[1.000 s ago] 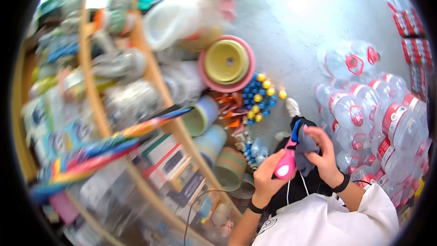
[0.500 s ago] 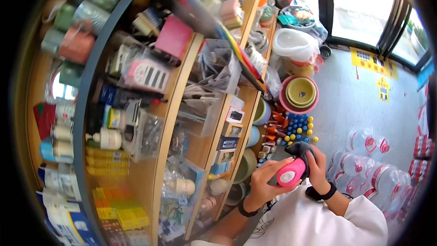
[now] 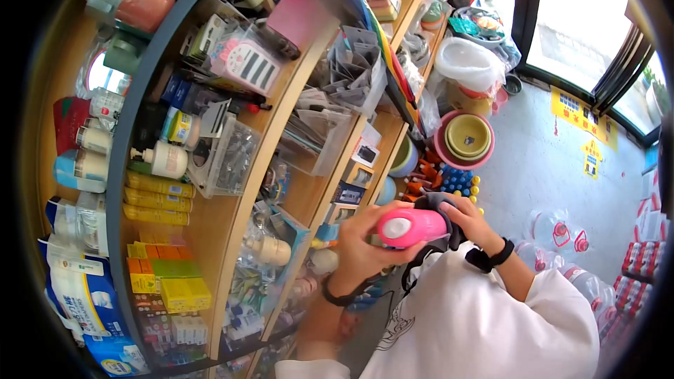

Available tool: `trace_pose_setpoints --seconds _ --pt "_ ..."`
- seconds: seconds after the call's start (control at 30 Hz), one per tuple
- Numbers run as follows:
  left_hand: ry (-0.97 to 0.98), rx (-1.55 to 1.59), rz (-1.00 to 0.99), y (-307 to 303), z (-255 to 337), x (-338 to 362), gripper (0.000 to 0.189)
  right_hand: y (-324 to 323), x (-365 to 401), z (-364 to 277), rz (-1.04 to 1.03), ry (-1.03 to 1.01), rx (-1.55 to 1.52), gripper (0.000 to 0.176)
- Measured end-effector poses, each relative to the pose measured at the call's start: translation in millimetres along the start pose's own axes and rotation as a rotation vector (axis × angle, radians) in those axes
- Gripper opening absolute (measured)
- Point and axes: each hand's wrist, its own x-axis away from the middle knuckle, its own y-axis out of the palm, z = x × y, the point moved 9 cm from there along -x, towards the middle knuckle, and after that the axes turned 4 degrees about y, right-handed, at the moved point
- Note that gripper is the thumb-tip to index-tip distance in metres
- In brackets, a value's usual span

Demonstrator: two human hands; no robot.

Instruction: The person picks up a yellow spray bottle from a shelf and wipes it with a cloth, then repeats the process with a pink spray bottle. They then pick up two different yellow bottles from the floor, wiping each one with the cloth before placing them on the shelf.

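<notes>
A bright pink bottle (image 3: 420,229) with a white oval at one end lies sideways in front of my chest. My left hand (image 3: 361,242) is wrapped around the end with the white oval, thumb above and fingers below. At the other end, my right hand (image 3: 469,223) grips a dark grey cloth (image 3: 437,201) and presses it against the bottle's side. The cloth covers that far end, so its shape is hidden. Both wrists carry black bands.
On the left, wooden shelves (image 3: 263,147) hold packed goods, among them a pump bottle (image 3: 168,160) and yellow boxes (image 3: 184,295). Nested basins (image 3: 469,139) and blue-and-yellow bottles (image 3: 460,181) stand on the floor ahead. Large water jugs (image 3: 586,288) lie to the right.
The pink bottle has moved left and turned from end-on to more sideways, showing more of its length. Both hands moved with it, the cloth still in the right. The view has shifted.
</notes>
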Motion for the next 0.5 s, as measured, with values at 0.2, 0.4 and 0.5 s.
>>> trace_pose_setpoints --seconds 0.2,0.4,0.5 --pt "-0.187 0.204 -0.13 -10 -13 -9 0.053 32 8 19 -0.548 0.091 -0.178 0.07" --pt "-0.184 0.261 -0.078 -20 -8 -11 0.054 64 22 -10 -0.585 0.192 -0.342 0.084" --pt "-0.12 0.278 0.062 -17 -17 -1 0.055 65 16 -24 -0.445 0.08 -0.28 0.077"
